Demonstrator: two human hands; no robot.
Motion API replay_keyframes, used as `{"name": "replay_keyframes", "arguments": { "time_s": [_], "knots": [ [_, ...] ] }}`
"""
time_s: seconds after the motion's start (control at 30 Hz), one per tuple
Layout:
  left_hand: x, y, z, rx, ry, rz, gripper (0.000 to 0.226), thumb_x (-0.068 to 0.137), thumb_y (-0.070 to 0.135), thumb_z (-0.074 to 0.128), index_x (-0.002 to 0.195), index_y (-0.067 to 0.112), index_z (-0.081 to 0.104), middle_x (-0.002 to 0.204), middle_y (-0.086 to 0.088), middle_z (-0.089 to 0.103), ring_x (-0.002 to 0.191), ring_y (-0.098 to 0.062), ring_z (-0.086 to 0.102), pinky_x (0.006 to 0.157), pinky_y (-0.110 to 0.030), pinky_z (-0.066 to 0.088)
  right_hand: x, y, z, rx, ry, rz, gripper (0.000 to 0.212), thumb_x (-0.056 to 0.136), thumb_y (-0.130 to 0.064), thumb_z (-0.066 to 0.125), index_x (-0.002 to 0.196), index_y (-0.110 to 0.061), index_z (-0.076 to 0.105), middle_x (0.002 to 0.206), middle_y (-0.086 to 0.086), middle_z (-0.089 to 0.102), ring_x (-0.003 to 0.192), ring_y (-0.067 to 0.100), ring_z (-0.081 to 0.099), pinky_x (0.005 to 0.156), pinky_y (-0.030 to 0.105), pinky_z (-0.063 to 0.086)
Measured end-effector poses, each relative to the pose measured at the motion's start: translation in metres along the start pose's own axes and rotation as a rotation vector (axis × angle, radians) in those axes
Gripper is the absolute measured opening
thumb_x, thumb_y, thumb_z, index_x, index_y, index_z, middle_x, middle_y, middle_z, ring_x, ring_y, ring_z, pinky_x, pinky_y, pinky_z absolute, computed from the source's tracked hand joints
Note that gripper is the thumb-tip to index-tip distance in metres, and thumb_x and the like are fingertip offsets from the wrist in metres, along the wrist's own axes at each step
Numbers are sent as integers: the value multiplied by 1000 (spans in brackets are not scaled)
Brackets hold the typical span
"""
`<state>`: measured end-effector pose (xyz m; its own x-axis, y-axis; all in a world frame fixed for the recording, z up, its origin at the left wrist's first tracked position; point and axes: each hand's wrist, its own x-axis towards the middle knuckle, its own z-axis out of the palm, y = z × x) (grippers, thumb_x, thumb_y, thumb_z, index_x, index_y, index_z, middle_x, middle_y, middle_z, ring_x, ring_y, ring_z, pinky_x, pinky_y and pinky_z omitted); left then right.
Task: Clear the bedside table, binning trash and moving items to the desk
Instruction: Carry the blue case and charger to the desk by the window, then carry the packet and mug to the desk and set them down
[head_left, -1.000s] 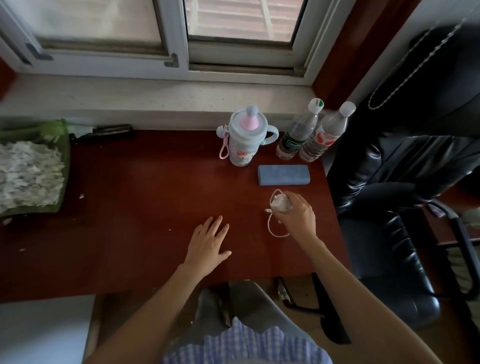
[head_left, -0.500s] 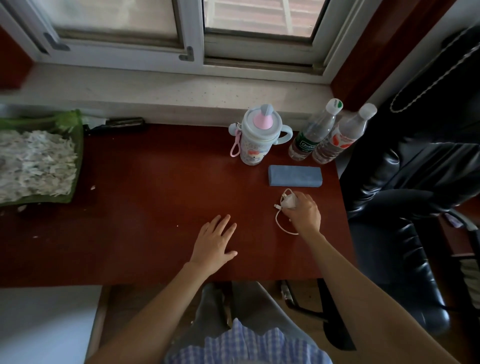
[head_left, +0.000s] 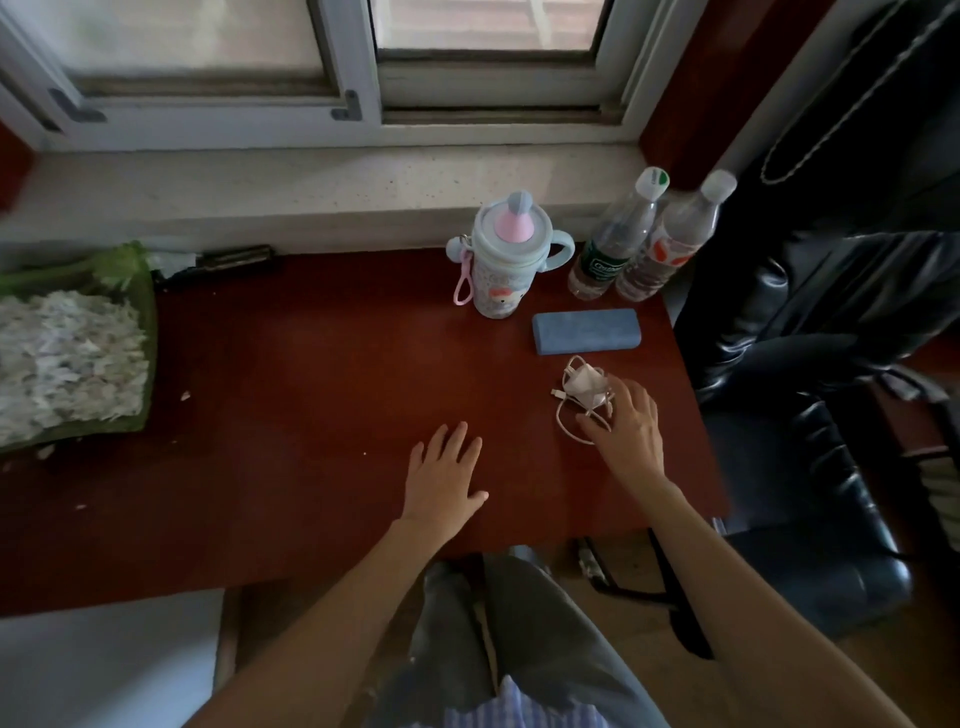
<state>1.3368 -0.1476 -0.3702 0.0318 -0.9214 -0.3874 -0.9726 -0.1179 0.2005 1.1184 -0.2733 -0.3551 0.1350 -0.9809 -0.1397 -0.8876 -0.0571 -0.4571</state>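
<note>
A person's right hand (head_left: 631, 428), fingers spread in a loose, wide grip, touches a white charger (head_left: 584, 387) at the red bench's (head_left: 311, 389) three o'clock, while the left hand (head_left: 447, 478) rests flat.

The dark red wooden desk (head_left: 291, 415) looks smooth and a little shiny. On it, two clear plastic bottles (head_left: 641, 244) gleam beside the matt blue cloth-covered case (head_left: 587, 331). Right of the desk, the black leather chair (head_left: 810, 467) shines.

Home bedrm/study: red desk (head_left: 322, 395) under window (head_left: 343, 62), office chair (head_left: 810, 467).
</note>
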Motion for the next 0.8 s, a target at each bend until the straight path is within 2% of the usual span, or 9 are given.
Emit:
{"name": "replay_keyframes", "arguments": {
  "time_s": [0.2,0.3,0.53,0.67,0.8],
  "knots": [
    [-3,5,-2,8,19,1,69,93,47,44,149,20,14,159,-4,9,146,-27,5,119,-46,11,-58,18,-7,-12,88,57,62,91,-38,58,142,-11,36,148,13,36,138,28,29,106,46,40],
    [-11,15,2,-7,88,47,63,95,43,41,148,18,20,157,-4,18,145,-27,12,118,-45,14,-90,39,-9,-8,122,79,53,92,-33,57,138,-10,45,146,13,40,138,28,31,111,44,35],
    [-43,75,17,-2,165,222,55,95,38,43,144,16,32,152,-4,31,142,-26,23,116,-43,21,-157,101,-23,-29,151,208,45,94,-35,52,133,-12,51,142,11,45,135,28,36,108,44,38],
    [-68,126,32,-7,188,281,54,94,37,47,141,15,38,147,-5,40,139,-26,30,114,-43,26,-207,137,-43,-32,189,243,44,94,-35,53,130,-11,54,136,10,51,131,26,41,105,42,41],
    [-106,190,55,7,179,373,53,93,37,49,140,14,40,146,-5,41,138,-26,31,113,-42,27,-277,178,-65,-43,242,290,42,94,-34,53,129,-11,54,136,9,52,132,26,40,108,40,37]
  ]
}}
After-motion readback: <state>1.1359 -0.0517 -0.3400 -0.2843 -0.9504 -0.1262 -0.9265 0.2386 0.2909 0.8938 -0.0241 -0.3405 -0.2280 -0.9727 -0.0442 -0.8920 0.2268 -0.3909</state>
